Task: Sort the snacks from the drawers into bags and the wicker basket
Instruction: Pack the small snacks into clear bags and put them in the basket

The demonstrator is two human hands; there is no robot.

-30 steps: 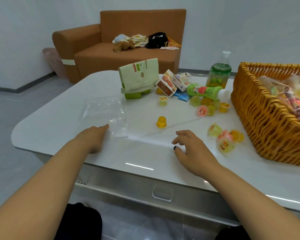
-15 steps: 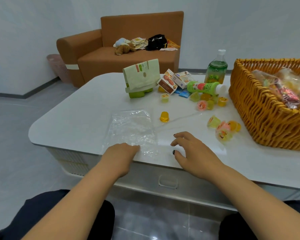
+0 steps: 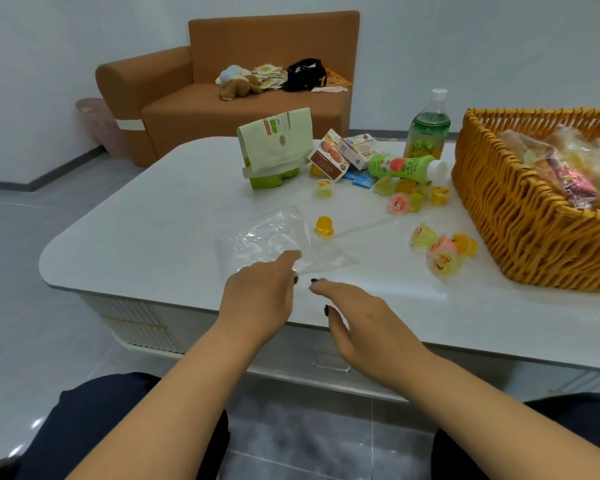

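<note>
Both hands sit near the front edge of the white table [image 3: 136, 237], with bare table on the left. The left hand [image 3: 257, 299] pinches the clear bag [image 3: 274, 237]. The right hand [image 3: 357, 317] is open and empty. Behind lie a yellow jelly cup [image 3: 324, 226] and the wicker basket [image 3: 520, 216].

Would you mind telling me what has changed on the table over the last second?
The left hand has dragged the clear plastic bag rightward across the table, toward the single yellow jelly cup and the right hand. The right hand stayed near the front edge, holding nothing. The jelly cups and the wicker basket kept their places.
</note>
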